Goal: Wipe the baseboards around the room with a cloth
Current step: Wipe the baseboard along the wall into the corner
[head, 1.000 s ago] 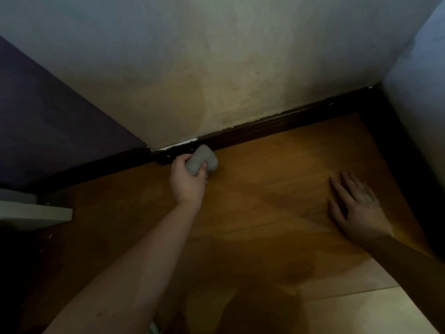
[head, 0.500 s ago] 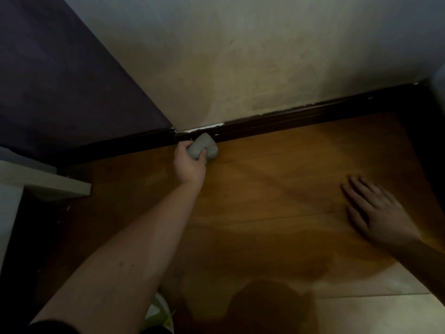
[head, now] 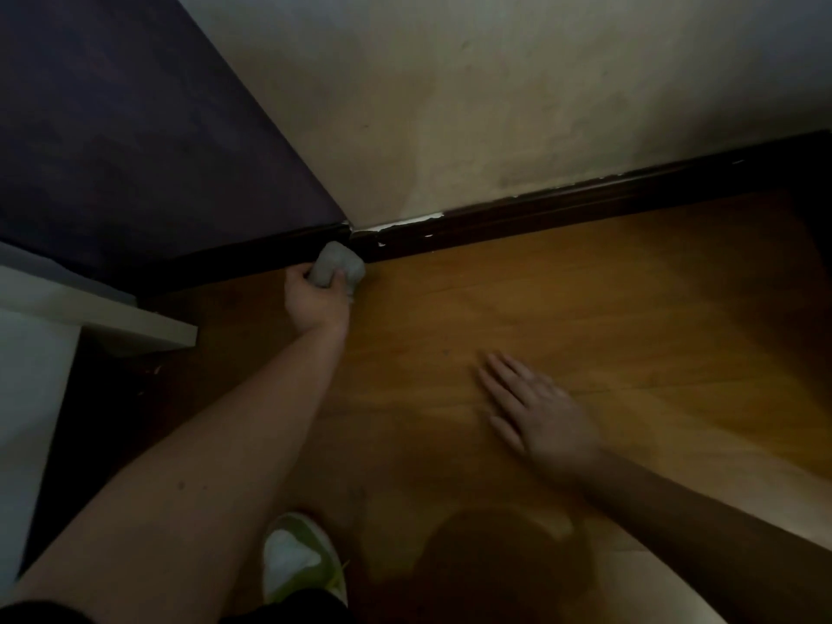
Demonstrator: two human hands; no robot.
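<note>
With the cloth [head: 338, 268] gripped by the left hand [head: 315, 299] at the baseboard [head: 517, 218] joint and the right hand [head: 540, 412] spread flat on the floor [head: 630, 308] well out from it, loose paint chips could be snagged.

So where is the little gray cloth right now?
In the head view, the gray cloth is left of centre, bunched in the left hand and pressed against the dark baseboard at the corner where the two walls meet.

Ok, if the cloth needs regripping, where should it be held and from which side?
Grip the bunched near end of the cloth, as the left hand does, coming from the floor side. Its far end presses the baseboard at the corner, so only the room side looks open.
</note>
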